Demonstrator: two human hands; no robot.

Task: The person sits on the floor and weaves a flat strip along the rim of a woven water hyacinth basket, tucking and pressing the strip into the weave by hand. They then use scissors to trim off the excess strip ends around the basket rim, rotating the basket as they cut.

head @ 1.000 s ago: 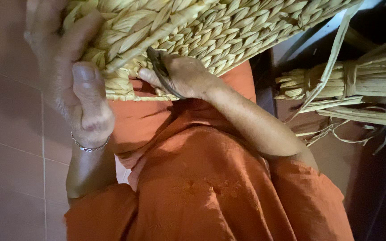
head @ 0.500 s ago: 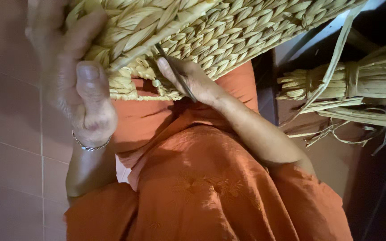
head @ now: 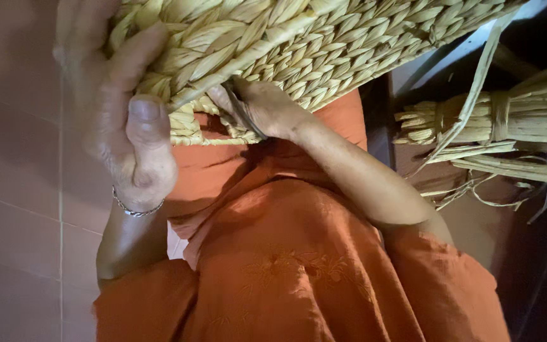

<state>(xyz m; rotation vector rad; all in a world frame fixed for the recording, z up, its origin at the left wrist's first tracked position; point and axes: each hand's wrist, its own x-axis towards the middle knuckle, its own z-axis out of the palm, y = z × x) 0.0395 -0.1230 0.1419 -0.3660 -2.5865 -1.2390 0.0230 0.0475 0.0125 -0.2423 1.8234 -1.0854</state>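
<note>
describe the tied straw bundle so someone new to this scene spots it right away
Start from the big woven straw piece that the left hand and right hand hold above the orange lap, then look right, past its edge. The tied straw bundle lies there. Unlike the loose strands below it, its stalks are bound together by a wrapped band.

No pkgs, labels, signs or screens showing anywhere in the head view.
</note>
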